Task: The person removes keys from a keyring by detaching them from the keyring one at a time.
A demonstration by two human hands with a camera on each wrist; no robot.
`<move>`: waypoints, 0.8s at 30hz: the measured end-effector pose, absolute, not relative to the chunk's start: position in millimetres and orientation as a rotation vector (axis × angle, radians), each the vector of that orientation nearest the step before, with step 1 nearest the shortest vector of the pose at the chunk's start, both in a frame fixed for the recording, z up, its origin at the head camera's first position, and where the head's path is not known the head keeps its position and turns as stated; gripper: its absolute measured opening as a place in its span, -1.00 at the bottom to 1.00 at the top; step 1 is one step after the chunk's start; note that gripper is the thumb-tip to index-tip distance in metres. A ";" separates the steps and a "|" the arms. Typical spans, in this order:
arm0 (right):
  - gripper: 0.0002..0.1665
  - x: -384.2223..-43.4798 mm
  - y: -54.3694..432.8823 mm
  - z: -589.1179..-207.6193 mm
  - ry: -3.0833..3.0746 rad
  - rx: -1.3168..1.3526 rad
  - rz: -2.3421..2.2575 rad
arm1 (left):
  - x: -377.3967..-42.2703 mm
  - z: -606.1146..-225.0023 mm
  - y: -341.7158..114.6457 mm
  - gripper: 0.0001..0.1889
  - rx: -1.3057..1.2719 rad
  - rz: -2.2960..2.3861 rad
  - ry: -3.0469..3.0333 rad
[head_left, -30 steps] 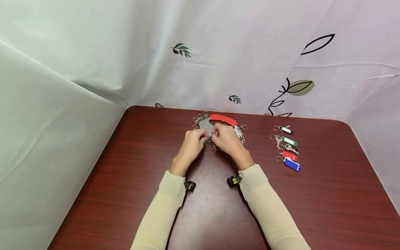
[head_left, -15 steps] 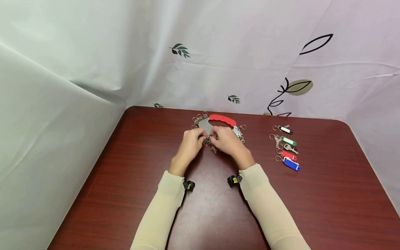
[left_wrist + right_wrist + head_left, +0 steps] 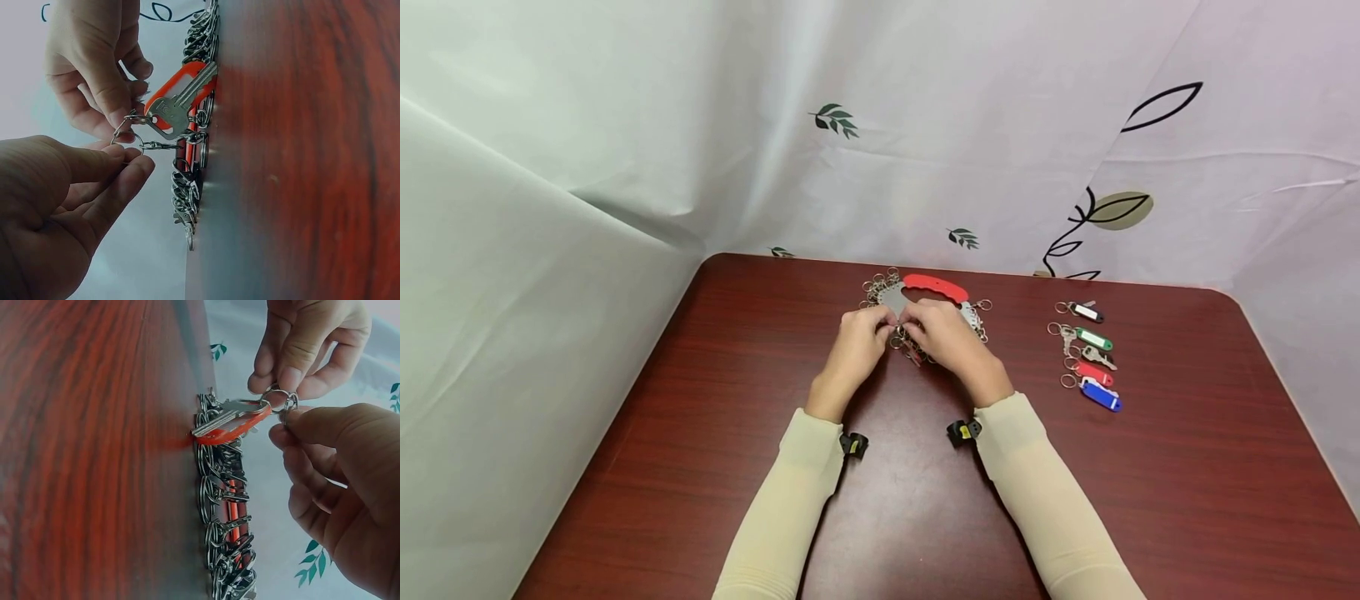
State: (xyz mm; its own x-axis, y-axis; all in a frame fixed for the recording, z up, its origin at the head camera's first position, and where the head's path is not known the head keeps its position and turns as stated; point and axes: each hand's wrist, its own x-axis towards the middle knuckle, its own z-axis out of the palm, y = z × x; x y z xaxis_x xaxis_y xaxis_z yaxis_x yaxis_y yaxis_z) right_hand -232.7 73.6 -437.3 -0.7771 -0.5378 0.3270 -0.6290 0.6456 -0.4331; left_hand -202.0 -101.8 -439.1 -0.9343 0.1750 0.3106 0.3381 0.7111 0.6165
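My left hand [image 3: 856, 346] pinches a split ring [image 3: 139, 145] between thumb and fingertips; a snap clip [image 3: 161, 145] joins that ring to the key rack. Right at its fingertips, my right hand [image 3: 946, 336] pinches a second ring [image 3: 122, 128], from which a silver key [image 3: 170, 117] and a red key tag [image 3: 245, 430] hang. The two rings overlap between the fingers; whether they are linked I cannot tell. Behind the hands lies the key rack, a grey metal plate [image 3: 892, 302] with a red handle [image 3: 936, 287] and several clips with rings along its edge.
To the right on the brown table [image 3: 1187, 433] lie several tagged keys in a column: a black tag [image 3: 1087, 313], a green tag [image 3: 1094, 339], a red tag [image 3: 1096, 372] and a blue tag [image 3: 1102, 397]. A pale curtain [image 3: 895, 183] stands behind the table.
My right hand has shifted slightly left, bringing its fingertips up to those of the left hand. The left hand stays almost in place, and the rack has not moved.
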 end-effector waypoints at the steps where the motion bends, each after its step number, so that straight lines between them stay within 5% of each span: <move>1: -0.92 -232.7 73.6 -437.3 -2.687 0.960 0.805 | -202.1 -439.0 -101.7 -0.91 -0.412 -1.031 -2.689; 24: -0.92 -232.7 76.6 -431.9 -2.661 0.685 0.975 | -202.8 -437.2 -105.9 -0.91 -0.456 -0.947 -2.855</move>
State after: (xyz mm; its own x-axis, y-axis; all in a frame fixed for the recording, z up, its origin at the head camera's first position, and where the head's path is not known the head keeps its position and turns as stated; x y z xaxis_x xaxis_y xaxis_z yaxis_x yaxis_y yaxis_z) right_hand -232.7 76.6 -431.9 -0.8656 -0.3482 0.3599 -0.4983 0.6701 -0.5501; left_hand -202.8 -105.9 -437.2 -0.9503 0.2498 0.1857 0.3113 0.7618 0.5682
